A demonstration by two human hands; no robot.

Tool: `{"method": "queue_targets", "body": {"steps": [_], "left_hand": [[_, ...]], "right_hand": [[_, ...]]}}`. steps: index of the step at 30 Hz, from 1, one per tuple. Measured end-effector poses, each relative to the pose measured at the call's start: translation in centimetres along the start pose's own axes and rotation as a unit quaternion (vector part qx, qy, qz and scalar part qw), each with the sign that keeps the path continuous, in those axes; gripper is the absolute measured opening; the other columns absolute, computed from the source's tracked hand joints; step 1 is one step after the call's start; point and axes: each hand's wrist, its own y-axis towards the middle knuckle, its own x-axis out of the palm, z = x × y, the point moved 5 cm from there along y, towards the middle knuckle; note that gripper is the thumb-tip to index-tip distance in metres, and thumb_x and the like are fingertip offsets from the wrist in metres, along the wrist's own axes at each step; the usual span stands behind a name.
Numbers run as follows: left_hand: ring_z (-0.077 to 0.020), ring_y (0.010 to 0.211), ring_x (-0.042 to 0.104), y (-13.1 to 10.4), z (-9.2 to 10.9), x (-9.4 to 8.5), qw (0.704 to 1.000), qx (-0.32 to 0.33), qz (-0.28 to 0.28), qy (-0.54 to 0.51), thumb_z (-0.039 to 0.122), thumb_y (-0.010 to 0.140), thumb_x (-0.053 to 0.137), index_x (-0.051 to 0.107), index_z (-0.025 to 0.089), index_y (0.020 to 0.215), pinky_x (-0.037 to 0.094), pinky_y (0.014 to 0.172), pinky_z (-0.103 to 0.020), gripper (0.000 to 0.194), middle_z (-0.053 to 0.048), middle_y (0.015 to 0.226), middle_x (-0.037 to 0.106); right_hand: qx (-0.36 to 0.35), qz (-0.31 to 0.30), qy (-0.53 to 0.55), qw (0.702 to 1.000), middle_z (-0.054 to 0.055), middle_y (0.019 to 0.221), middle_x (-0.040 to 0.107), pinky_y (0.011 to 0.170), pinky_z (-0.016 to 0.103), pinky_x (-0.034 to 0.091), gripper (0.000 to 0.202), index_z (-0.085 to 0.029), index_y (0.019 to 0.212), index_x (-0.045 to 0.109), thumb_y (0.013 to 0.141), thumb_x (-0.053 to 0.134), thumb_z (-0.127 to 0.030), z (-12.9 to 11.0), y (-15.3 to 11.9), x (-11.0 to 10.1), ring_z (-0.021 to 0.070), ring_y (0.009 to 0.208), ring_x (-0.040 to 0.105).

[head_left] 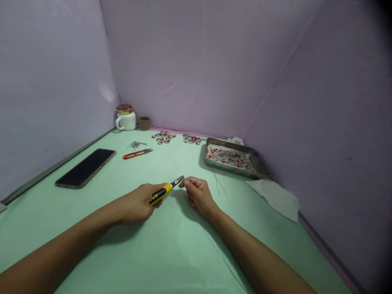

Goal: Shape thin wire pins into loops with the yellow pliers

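My left hand [146, 203] grips a yellow and black snap-off utility knife [162, 194], its short metal blade pointing up and to the right. Just past the blade's tip, my right hand [199, 195] is closed in a pinch, thumb against index finger. What lies in that pinch is too fine to make out. Several thin wires [218, 183] lie on the table beyond my right hand, and a long thin strand [225, 261] runs alongside my right forearm toward the near edge.
Orange thread snips [137, 154], a pile of short wires [137, 145] and a phone [87, 167] lie left. Red and clear bead clusters [163, 137] sit at the back. Rightward stand a metal tray [260, 165] of beads and white paper [277, 199]. A lidded mug [126, 121] and small brown cup [143, 123] are back left.
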Motion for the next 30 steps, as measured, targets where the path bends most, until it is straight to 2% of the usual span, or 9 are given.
{"method": "queue_targets", "body": {"steps": [4, 6, 8, 11, 14, 18, 20, 25, 30], "left_hand": [[-0.0266, 0.103, 0.050, 0.1, -0.6, 0.3, 0.980, -0.022, 0.115, 0.161, 0.003, 0.059, 0.041, 0.032, 0.025, 0.129, 0.039, 0.082, -0.035, 0.074, -0.009, 0.112, 0.054], [-0.0275, 0.103, 0.050, 0.1, -0.6, 0.6, 0.972, -0.036, 0.130, 0.195, 0.003, 0.060, 0.041, 0.024, 0.025, 0.133, 0.039, 0.082, -0.036, 0.078, -0.011, 0.113, 0.053], [-0.0270, 0.099, 0.052, 0.0, -0.4, 0.7, 0.974, -0.032, 0.126, 0.184, 0.003, 0.059, 0.041, 0.029, 0.023, 0.131, 0.040, 0.080, -0.035, 0.076, -0.011, 0.108, 0.056], [-0.0225, 0.083, 0.055, -0.1, 0.1, 0.3, 0.993, -0.003, 0.077, 0.087, 0.006, 0.056, 0.041, 0.050, 0.021, 0.109, 0.041, 0.069, -0.029, 0.055, -0.005, 0.088, 0.061], [-0.0157, 0.062, 0.051, -0.2, 0.3, 0.0, 0.998, -0.005, -0.005, -0.064, 0.011, 0.056, 0.044, 0.052, 0.018, 0.079, 0.040, 0.055, -0.025, 0.026, 0.001, 0.067, 0.054], [-0.0136, 0.053, 0.048, -0.3, 0.3, 0.5, 0.962, -0.028, -0.101, -0.252, 0.013, 0.052, 0.047, 0.050, 0.016, 0.077, 0.040, 0.049, -0.026, 0.026, 0.001, 0.064, 0.053], [-0.0140, 0.053, 0.049, -0.2, 0.4, 0.8, 0.948, -0.029, -0.117, -0.293, 0.014, 0.052, 0.047, 0.051, 0.016, 0.080, 0.041, 0.049, -0.027, 0.028, 0.000, 0.065, 0.054], [-0.0148, 0.066, 0.050, -0.2, 0.7, 0.7, 0.977, -0.013, -0.072, -0.198, 0.015, 0.057, 0.048, 0.050, 0.017, 0.084, 0.042, 0.054, -0.026, 0.028, -0.001, 0.077, 0.053], [-0.0141, 0.062, 0.049, 0.0, 0.3, 0.5, 0.998, 0.006, -0.024, -0.055, 0.012, 0.060, 0.043, 0.048, 0.018, 0.077, 0.039, 0.054, -0.024, 0.019, 0.001, 0.070, 0.052]], "right_hand": [[0.011, 0.019, 0.004, 1.000, -0.011, 0.035, 0.027, 0.026, 0.016, 0.021, 0.023, -0.015, 0.069, 0.058, 0.074, 0.053, -0.036, 0.3, 0.2, -0.1, 0.0036, 0.027, 0.022], [0.011, 0.020, 0.012, 1.000, -0.011, 0.036, 0.026, 0.026, 0.016, 0.021, 0.023, -0.015, 0.070, 0.058, 0.074, 0.052, -0.037, 0.5, 0.3, -0.2, 0.0034, 0.027, 0.021], [0.006, 0.015, 0.011, 1.000, -0.011, 0.037, 0.026, 0.025, 0.016, 0.021, 0.024, -0.015, 0.071, 0.058, 0.074, 0.052, -0.038, 0.6, 0.3, -0.3, 0.0033, 0.027, 0.021], [-0.006, -0.005, 0.008, 1.000, -0.011, 0.037, 0.026, 0.025, 0.016, 0.021, 0.025, -0.014, 0.073, 0.059, 0.075, 0.052, -0.039, 0.5, 0.3, -0.3, 0.0035, 0.027, 0.021], [-0.020, -0.027, 0.020, 0.999, -0.011, 0.037, 0.027, 0.026, 0.017, 0.022, 0.025, -0.014, 0.074, 0.058, 0.076, 0.052, -0.039, 0.3, 0.1, -0.2, 0.0039, 0.028, 0.022], [-0.027, -0.036, 0.042, 0.998, -0.011, 0.037, 0.029, 0.027, 0.016, 0.022, 0.025, -0.015, 0.072, 0.057, 0.077, 0.052, -0.039, 0.1, 0.0, -0.3, 0.0034, 0.027, 0.022], [-0.019, -0.035, 0.056, 0.998, -0.011, 0.036, 0.028, 0.027, 0.016, 0.021, 0.024, -0.015, 0.071, 0.057, 0.076, 0.052, -0.038, 0.1, 0.0, -0.3, 0.0030, 0.027, 0.021], [0.020, -0.038, 0.090, 0.995, -0.012, 0.034, 0.026, 0.026, 0.015, 0.018, 0.022, -0.014, 0.068, 0.056, 0.073, 0.055, -0.036, 0.3, 0.1, -0.3, 0.0026, 0.026, 0.018], [0.030, -0.050, 0.095, 0.994, -0.012, 0.033, 0.025, 0.025, 0.015, 0.018, 0.021, -0.014, 0.067, 0.056, 0.072, 0.056, -0.035, 0.3, 0.1, -0.1, 0.0029, 0.027, 0.016]]}}
